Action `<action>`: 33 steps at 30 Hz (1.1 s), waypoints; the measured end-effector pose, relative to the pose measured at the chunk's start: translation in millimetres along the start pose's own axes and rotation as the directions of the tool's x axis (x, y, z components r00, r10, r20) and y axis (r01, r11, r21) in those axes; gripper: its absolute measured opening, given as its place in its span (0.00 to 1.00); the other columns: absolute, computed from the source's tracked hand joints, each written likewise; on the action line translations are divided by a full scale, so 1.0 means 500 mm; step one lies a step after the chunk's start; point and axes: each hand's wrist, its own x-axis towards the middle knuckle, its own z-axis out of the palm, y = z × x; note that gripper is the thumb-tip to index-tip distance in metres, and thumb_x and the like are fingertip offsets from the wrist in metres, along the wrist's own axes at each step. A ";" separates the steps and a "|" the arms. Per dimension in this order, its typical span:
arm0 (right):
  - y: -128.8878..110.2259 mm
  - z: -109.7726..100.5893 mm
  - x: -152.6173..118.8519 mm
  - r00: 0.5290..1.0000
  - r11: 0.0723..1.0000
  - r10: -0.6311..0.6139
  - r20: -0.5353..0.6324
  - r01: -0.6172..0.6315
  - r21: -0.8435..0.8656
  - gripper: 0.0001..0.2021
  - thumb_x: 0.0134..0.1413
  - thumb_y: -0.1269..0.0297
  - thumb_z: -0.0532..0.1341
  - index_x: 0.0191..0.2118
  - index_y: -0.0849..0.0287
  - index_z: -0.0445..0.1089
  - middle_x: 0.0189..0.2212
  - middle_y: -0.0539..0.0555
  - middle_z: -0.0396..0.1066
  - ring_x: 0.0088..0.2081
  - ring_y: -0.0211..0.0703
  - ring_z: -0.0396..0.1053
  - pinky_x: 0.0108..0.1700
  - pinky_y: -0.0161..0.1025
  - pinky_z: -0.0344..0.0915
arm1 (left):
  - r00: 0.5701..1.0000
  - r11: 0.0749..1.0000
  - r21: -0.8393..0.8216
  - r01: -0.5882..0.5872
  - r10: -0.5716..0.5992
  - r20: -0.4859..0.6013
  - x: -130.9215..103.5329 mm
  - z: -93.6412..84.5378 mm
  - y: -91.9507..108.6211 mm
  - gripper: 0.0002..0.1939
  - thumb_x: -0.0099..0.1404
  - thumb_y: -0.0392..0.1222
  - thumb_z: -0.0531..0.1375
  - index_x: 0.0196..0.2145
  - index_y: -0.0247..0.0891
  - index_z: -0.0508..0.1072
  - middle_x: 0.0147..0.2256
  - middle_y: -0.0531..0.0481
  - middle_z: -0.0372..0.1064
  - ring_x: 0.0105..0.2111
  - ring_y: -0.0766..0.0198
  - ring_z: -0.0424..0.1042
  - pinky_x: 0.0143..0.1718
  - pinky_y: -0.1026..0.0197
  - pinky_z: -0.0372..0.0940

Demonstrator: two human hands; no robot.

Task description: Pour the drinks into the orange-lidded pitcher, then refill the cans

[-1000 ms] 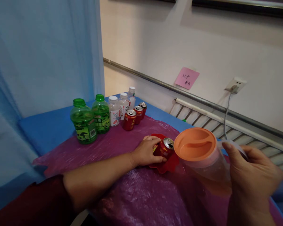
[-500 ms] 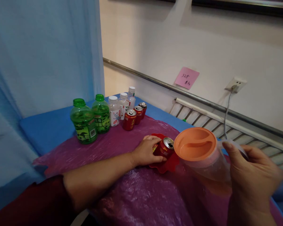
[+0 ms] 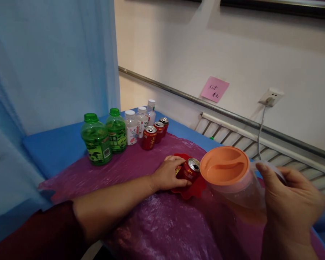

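Observation:
My left hand is wrapped round a red can with an open top, which stands slightly tilted on a red scalloped dish. In my right hand is the handle of a clear pitcher with an orange lid. Brownish liquid shows inside the pitcher, which is tipped toward the can. Its lid edge lies close beside the can's rim; whether they touch, I cannot tell.
Two green bottles, several white-capped bottles and more cans stand behind, on a blue table partly under purple plastic. A radiator and plugged-in cord are along the wall.

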 end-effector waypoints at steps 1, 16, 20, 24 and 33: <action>0.002 0.000 0.001 1.000 1.000 -0.006 -0.010 0.006 0.000 0.26 0.46 0.34 0.67 0.25 0.56 0.76 0.17 0.46 0.63 0.22 0.38 0.59 0.25 0.37 0.52 | 1.000 1.000 0.001 -0.003 0.003 -0.001 0.000 0.000 -0.001 0.39 0.48 0.62 0.73 0.55 0.42 0.75 0.52 0.43 0.73 0.55 0.44 0.69 0.60 0.44 0.60; -0.007 -0.003 0.000 1.000 1.000 0.023 0.015 -0.023 -0.005 0.24 0.48 0.37 0.67 0.26 0.55 0.74 0.20 0.47 0.64 0.25 0.41 0.61 0.29 0.39 0.54 | 1.000 1.000 -0.009 -0.003 0.003 -0.006 0.000 -0.001 0.002 0.39 0.48 0.60 0.74 0.55 0.43 0.75 0.52 0.43 0.74 0.54 0.44 0.69 0.60 0.44 0.60; -0.012 -0.007 0.000 0.997 0.999 0.039 0.063 -0.037 -0.027 0.24 0.49 0.36 0.66 0.27 0.55 0.74 0.20 0.49 0.63 0.25 0.43 0.61 0.28 0.41 0.54 | 1.000 1.000 -0.003 0.001 -0.001 -0.004 0.000 -0.001 0.001 0.40 0.48 0.61 0.73 0.55 0.42 0.75 0.52 0.42 0.73 0.55 0.44 0.69 0.60 0.44 0.60; -0.014 -0.007 0.000 0.997 0.998 0.056 0.059 -0.055 -0.027 0.24 0.49 0.37 0.67 0.27 0.56 0.74 0.20 0.49 0.64 0.25 0.43 0.62 0.27 0.41 0.53 | 1.000 1.000 0.000 -0.002 0.002 -0.007 0.000 -0.001 0.001 0.39 0.48 0.62 0.73 0.55 0.43 0.75 0.53 0.43 0.73 0.55 0.44 0.69 0.61 0.44 0.60; -0.008 0.000 0.000 0.999 0.999 0.034 0.011 -0.034 0.002 0.25 0.46 0.35 0.68 0.26 0.57 0.75 0.18 0.46 0.62 0.24 0.38 0.59 0.27 0.38 0.52 | 1.000 1.000 0.000 0.006 -0.006 0.001 -0.001 -0.003 0.005 0.39 0.48 0.60 0.74 0.55 0.42 0.75 0.52 0.43 0.73 0.55 0.44 0.69 0.60 0.45 0.60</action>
